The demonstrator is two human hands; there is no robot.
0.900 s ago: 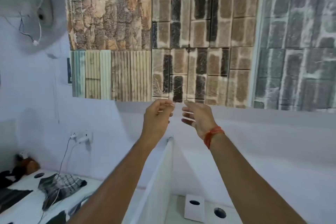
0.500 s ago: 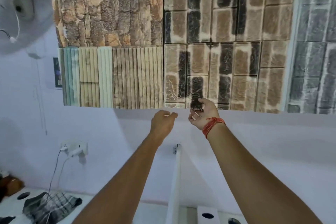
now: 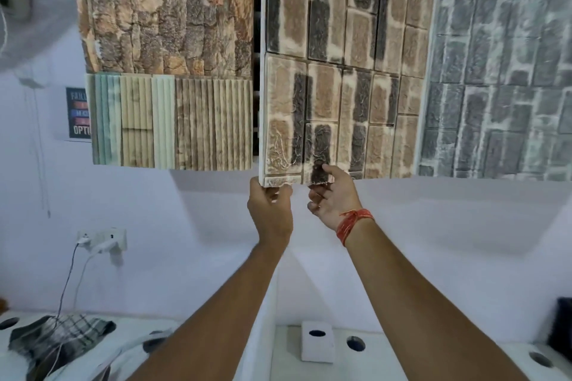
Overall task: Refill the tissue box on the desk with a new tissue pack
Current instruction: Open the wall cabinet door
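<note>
The white cube-shaped tissue box (image 3: 318, 346), with a dark oval hole on top, stands on the white desk (image 3: 402, 359) low in the head view, between my forearms. Both arms reach up to a brick-patterned cabinet door (image 3: 340, 86) on the wall. My left hand (image 3: 270, 210) grips the door's lower left corner. My right hand (image 3: 332, 199), with a red thread at the wrist, pinches the door's bottom edge, thumb on the front. A dark gap (image 3: 255, 71) shows along the door's left side. No tissue pack is visible.
A white partition (image 3: 260, 334) divides the desk. Left of it lie a checked cloth (image 3: 58, 337) and cables running to a wall socket (image 3: 102, 238). Round holes (image 3: 356, 343) pierce the desk top. A stone-patterned door (image 3: 167, 40) adjoins on the left, and a grey brick panel (image 3: 501, 71) on the right.
Both hands rose to the brick door's lower edge and took hold of it. The door's left side has come away, showing a dark gap. The view moved closer.
</note>
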